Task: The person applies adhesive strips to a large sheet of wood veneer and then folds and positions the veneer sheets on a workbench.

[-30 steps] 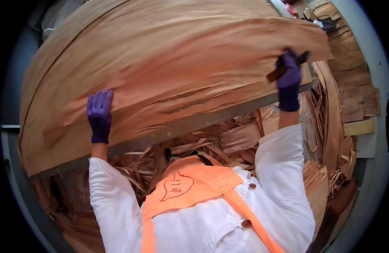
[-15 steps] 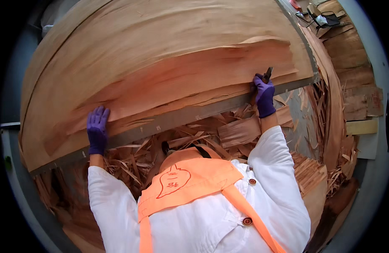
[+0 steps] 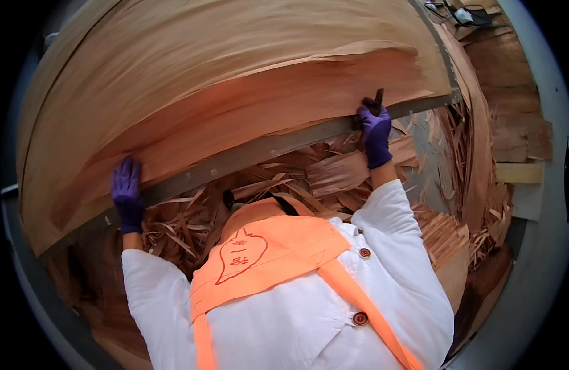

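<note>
A reddish wood veneer sheet (image 3: 247,111) lies on top of a wide stack of paler veneer (image 3: 235,37), its near edge running along the grey edge strip (image 3: 235,160) of the stack's support. My left hand (image 3: 127,194), in a purple glove, rests on the sheet's left end with fingers stretched out and nothing in them. At the right end, my gloved right hand (image 3: 376,135) is closed around a short dark knife (image 3: 377,98) that points up and away from me. The hand sits at the near edge of the sheet; its fingertips are partly hidden.
Torn veneer scraps (image 3: 192,228) lie heaped below the edge, between my arms. Long veneer strips (image 3: 472,148) hang or lean at the right. Flat brown boards (image 3: 512,92) cover the floor beyond, near a pale yellow block (image 3: 519,173).
The reddish sheet has come toward me, covering the ragged paler edges that showed along the near side. Both hands moved with it, staying at its two ends; the knife is still in my right hand.
</note>
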Demonstrator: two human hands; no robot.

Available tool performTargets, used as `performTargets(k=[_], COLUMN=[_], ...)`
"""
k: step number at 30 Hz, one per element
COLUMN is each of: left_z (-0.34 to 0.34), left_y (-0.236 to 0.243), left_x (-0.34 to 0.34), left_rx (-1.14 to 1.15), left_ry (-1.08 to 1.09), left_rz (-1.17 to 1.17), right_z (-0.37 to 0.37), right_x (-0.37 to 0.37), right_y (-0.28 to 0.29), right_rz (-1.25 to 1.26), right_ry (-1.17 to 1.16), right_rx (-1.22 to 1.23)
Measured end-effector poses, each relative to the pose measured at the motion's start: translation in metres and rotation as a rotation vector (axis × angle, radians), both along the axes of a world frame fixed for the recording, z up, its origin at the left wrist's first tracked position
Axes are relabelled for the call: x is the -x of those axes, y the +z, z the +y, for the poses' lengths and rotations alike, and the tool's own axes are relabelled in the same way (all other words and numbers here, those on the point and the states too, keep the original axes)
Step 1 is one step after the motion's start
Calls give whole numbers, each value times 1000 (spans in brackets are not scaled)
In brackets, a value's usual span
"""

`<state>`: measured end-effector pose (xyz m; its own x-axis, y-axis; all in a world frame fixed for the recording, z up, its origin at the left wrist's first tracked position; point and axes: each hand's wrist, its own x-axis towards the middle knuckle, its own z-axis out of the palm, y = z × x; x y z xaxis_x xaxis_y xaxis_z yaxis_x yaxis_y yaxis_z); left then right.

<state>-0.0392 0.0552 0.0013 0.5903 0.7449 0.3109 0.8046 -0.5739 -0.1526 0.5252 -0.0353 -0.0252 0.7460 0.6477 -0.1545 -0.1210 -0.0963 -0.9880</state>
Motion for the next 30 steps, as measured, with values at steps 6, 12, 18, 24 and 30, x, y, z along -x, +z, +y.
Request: performTargets(k=[6, 12, 18, 24, 30], left_z=[-8, -13, -9, -17, -17], left_y=[-1, 4, -6, -21, 16], left_x=[-5, -9, -3, 4, -22], left_rx=[-11, -16, 12, 5, 144], left_ry=[35, 74, 51, 57, 30], left_rz=[38, 16, 13, 19, 4], right_z=[-2, -12, -12, -6, -15], right_x=[-7, -10, 1, -12, -30], right_y=[-10, -6, 7, -12, -4], right_rz=[11, -51, 23, -138, -460], right_ry=[-9, -6, -11, 35, 165], right_rx=[-36, -17, -11, 66, 292])
